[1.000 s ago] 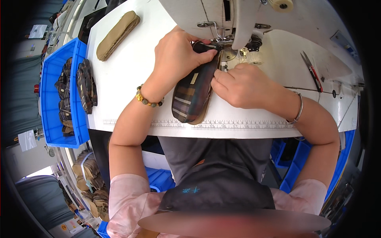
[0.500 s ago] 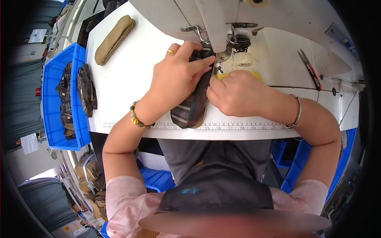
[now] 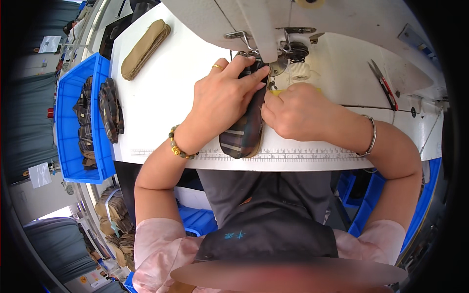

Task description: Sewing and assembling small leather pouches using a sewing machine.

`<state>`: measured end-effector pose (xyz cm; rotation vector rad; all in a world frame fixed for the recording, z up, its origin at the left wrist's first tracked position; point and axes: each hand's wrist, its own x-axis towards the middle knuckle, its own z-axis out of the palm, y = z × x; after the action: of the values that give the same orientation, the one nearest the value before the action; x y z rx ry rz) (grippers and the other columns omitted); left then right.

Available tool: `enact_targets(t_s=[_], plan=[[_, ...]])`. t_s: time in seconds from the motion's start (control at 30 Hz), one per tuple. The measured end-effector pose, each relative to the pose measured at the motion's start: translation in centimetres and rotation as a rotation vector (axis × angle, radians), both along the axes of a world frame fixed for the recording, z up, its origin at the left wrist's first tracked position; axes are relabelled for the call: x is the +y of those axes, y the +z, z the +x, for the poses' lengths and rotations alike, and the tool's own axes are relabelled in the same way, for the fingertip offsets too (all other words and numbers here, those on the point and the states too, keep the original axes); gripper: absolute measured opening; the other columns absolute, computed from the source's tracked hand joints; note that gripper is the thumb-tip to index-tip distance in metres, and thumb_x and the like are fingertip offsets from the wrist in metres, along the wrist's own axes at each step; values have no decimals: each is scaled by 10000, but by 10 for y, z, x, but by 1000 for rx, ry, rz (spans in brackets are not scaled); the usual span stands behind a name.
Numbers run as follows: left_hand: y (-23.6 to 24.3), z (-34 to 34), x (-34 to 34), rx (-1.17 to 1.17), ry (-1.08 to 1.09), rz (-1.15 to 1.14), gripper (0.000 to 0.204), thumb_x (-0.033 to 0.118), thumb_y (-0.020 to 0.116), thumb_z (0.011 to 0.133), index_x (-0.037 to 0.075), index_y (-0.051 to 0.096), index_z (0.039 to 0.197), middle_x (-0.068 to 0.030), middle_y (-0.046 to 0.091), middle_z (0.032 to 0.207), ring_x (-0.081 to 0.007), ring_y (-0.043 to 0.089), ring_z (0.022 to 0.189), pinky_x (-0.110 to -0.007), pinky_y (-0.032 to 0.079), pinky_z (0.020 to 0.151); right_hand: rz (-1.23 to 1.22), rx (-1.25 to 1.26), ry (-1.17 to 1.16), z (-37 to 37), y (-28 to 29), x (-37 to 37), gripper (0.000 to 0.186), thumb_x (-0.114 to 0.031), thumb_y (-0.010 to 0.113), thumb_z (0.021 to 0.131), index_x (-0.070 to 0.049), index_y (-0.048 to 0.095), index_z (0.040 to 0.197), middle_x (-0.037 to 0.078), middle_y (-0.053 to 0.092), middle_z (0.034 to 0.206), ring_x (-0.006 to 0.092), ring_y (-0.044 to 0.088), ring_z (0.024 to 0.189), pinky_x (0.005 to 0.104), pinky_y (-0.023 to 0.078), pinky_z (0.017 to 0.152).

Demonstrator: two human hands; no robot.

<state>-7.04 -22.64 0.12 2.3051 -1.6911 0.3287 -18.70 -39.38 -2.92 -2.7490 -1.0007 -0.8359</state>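
Observation:
A long plaid slipper (image 3: 239, 136), dark with pale stripes and a tan edge, lies on the white table, its far end under the head of a sewing machine (image 3: 259, 29). Across its upper half rests my left hand (image 3: 227, 90), fingers bent over it and holding it, the tips near the machine's foot. My right hand (image 3: 298, 112) is closed in a pinch at the slipper's right edge; its fingertips are partly hidden. Just beyond that hand a yellow strip (image 3: 279, 92) shows on the machine bed. The needle itself is hidden.
Tan sole-shaped pieces (image 3: 145, 49) are stacked at the far left. A blue bin (image 3: 68, 168) holds plaid pieces, with more plaid pieces (image 3: 111, 110) beside it. Red-handled snips (image 3: 383, 83) lie on the right. A printed ruler (image 3: 312, 155) runs along the table's near edge.
The slipper's near end has swung slightly right, leaving it a little straighter. My left hand has shifted slightly right with it; my right hand keeps its pinch. The whole view has shifted a little.

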Motion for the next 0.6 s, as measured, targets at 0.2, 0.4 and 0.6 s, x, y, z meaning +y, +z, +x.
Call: enact_targets(t_s=[0.2, 0.4, 0.6], plan=[[1, 2, -2, 26, 44, 0, 259, 245, 727, 859, 203, 774, 1110, -13, 655, 1106, -240, 614, 894, -338, 547, 639, -78, 43, -67, 0, 9, -8, 132, -143, 664, 686, -26, 664, 747, 81, 580, 678, 177, 599, 516, 315, 466, 435], [31, -3, 13, 82, -129, 70, 446, 289, 725, 820, 56, 704, 1200, -155, 618, 1284, -358, 610, 1080, -442, 507, 891, -41, 4, -118, -6, 3, 2, 135, -154, 664, 672, -22, 673, 696, 97, 564, 623, 194, 601, 504, 322, 467, 425], [36, -20, 24, 185, -166, 273, 733, 235, 695, 667, -29, 562, 1338, -140, 577, 1367, -333, 599, 1173, -384, 581, 864, -21, 4, 32, -12, 6, 12, 207, -178, 656, 650, 26, 662, 689, 150, 599, 650, 208, 601, 496, 325, 471, 422]])
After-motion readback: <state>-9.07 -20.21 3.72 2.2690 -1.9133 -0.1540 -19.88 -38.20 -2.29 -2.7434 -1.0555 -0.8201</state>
